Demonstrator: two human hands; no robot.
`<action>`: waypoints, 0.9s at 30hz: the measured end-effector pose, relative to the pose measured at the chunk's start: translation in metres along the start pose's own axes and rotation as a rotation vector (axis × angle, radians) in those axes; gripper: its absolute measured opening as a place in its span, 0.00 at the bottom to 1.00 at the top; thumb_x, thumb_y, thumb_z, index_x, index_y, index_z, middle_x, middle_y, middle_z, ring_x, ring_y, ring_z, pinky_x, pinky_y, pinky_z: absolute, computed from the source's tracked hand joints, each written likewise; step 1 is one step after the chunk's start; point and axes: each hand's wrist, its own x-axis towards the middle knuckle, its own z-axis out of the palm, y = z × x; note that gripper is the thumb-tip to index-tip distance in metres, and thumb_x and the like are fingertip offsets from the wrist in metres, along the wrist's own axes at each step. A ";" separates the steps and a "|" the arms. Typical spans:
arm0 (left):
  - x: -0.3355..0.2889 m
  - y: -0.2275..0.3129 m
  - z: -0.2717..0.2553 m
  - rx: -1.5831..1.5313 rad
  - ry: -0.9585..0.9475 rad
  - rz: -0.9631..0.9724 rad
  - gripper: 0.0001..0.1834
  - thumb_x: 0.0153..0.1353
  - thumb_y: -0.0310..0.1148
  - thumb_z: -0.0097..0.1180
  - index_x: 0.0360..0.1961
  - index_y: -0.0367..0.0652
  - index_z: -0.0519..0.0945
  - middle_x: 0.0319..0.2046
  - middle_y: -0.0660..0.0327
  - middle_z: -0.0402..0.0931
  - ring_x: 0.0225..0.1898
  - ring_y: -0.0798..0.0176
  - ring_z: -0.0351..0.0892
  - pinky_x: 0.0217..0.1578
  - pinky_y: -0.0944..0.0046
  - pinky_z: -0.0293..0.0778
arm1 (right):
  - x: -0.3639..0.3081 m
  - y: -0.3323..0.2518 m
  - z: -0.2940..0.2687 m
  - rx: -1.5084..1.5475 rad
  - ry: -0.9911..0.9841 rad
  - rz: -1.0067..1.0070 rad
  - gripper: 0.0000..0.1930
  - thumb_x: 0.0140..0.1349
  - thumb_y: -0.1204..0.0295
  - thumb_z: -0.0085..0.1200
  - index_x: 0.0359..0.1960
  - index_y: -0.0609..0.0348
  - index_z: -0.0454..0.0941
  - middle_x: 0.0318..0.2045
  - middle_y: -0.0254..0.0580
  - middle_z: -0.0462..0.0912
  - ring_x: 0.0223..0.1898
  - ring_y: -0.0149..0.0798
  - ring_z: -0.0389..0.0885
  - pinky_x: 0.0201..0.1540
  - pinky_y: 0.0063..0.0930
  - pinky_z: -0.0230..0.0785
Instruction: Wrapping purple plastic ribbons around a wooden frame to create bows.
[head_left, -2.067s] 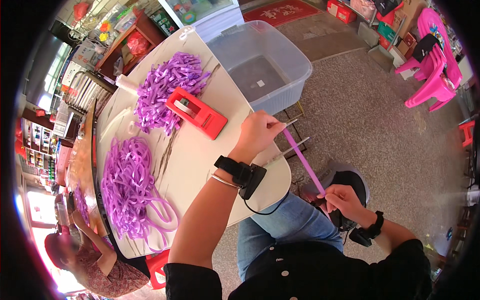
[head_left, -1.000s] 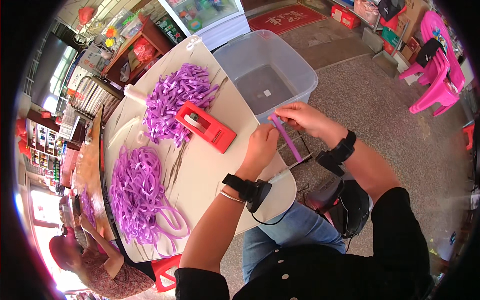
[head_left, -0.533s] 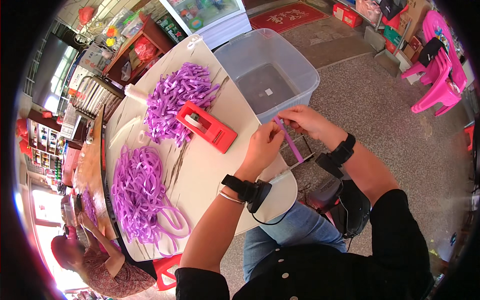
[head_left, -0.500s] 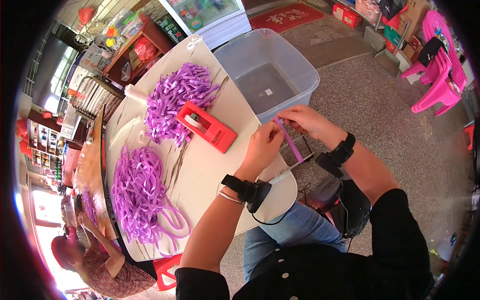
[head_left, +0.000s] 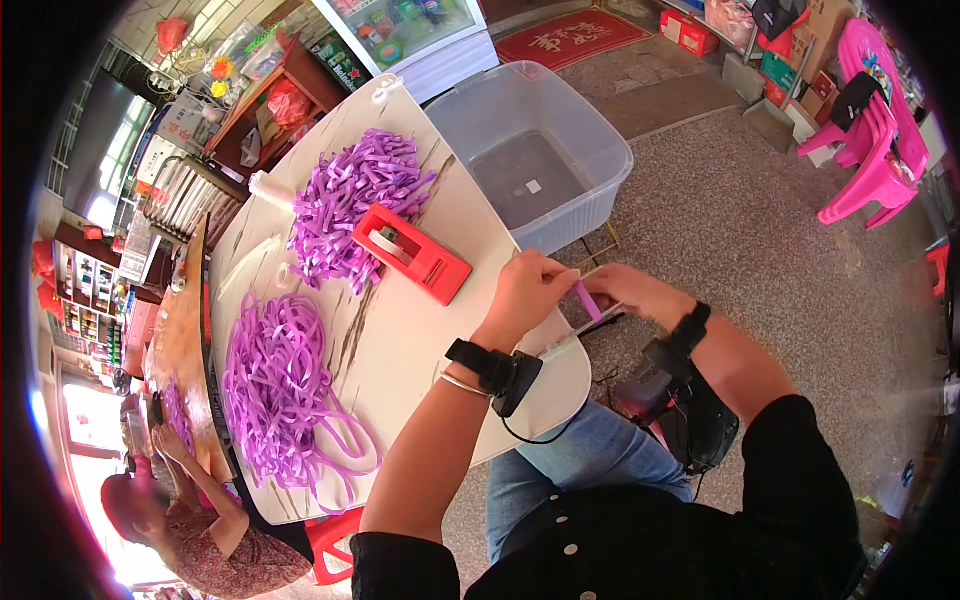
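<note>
A short strip of purple ribbon (head_left: 588, 302) hangs between my hands, just off the table's right edge. My left hand (head_left: 530, 292) pinches its upper end. My right hand (head_left: 632, 292) is close beside the strip, its fingers curled and slightly blurred; whether they grip it is hard to see. To the left, a red tape dispenser (head_left: 437, 272) with a roll of clear tape rests on the marbled white table (head_left: 420, 375). Behind the dispenser lies a heap of purple ribbon loops (head_left: 360, 190). Nearer on the left spreads a tangled pile of long purple ribbon (head_left: 275, 370).
A clear plastic bin (head_left: 600, 190) stands beyond the table's right edge. At the table's left, a white spool (head_left: 270, 188) lies by the loops. Another person (head_left: 215, 530) works at the lower left. Pink plastic chairs (head_left: 875, 150) stand far right, a black bag (head_left: 705, 420) by my leg.
My right hand has moved down along the ribbon from its upper end. My left hand has shifted slightly right, now at that upper end. Less of the strip shows.
</note>
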 end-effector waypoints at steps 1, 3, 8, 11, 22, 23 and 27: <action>0.002 -0.001 0.000 0.070 -0.016 0.039 0.12 0.47 0.38 0.58 0.24 0.39 0.81 0.21 0.54 0.72 0.26 0.56 0.73 0.28 0.62 0.69 | -0.009 0.006 0.003 -0.001 0.001 -0.001 0.10 0.57 0.64 0.48 0.25 0.55 0.76 0.13 0.22 0.63 0.13 0.19 0.57 0.13 0.14 0.45; 0.002 -0.002 0.000 0.094 -0.009 0.048 0.12 0.47 0.39 0.57 0.23 0.40 0.81 0.21 0.54 0.73 0.26 0.55 0.73 0.27 0.61 0.69 | -0.028 0.014 0.015 -0.005 0.103 -0.030 0.10 0.58 0.64 0.47 0.28 0.55 0.77 0.15 0.23 0.66 0.17 0.18 0.61 0.17 0.13 0.50; 0.007 -0.002 0.001 0.119 -0.077 0.006 0.13 0.45 0.41 0.57 0.23 0.42 0.81 0.20 0.56 0.75 0.24 0.55 0.74 0.25 0.59 0.69 | -0.053 0.032 0.039 0.151 0.183 -0.251 0.12 0.58 0.64 0.49 0.29 0.60 0.74 0.20 0.29 0.71 0.19 0.20 0.63 0.21 0.14 0.52; 0.009 -0.001 0.002 0.137 -0.072 -0.005 0.12 0.45 0.41 0.58 0.23 0.43 0.81 0.18 0.58 0.75 0.23 0.55 0.75 0.25 0.59 0.69 | -0.055 0.037 0.045 0.258 0.273 -0.292 0.10 0.57 0.65 0.52 0.29 0.60 0.74 0.22 0.31 0.74 0.21 0.21 0.65 0.22 0.13 0.55; -0.003 0.006 -0.007 0.075 -0.037 -0.033 0.11 0.48 0.40 0.57 0.26 0.44 0.81 0.20 0.59 0.76 0.24 0.58 0.75 0.27 0.63 0.69 | -0.066 0.024 0.059 0.309 0.295 -0.336 0.08 0.54 0.70 0.55 0.33 0.61 0.74 0.25 0.33 0.77 0.27 0.23 0.72 0.27 0.15 0.63; -0.008 0.018 -0.011 0.077 -0.042 -0.032 0.11 0.48 0.40 0.57 0.26 0.44 0.81 0.20 0.59 0.76 0.24 0.58 0.75 0.27 0.63 0.69 | -0.064 0.026 0.056 0.274 0.294 -0.305 0.08 0.54 0.69 0.55 0.32 0.60 0.75 0.25 0.32 0.77 0.26 0.22 0.71 0.27 0.14 0.62; -0.065 0.109 -0.050 -0.379 0.078 0.344 0.08 0.51 0.33 0.55 0.29 0.40 0.79 0.22 0.57 0.72 0.26 0.65 0.70 0.30 0.69 0.66 | -0.065 0.027 0.048 0.212 0.274 -0.260 0.08 0.54 0.68 0.55 0.31 0.60 0.76 0.25 0.30 0.76 0.25 0.21 0.70 0.27 0.13 0.61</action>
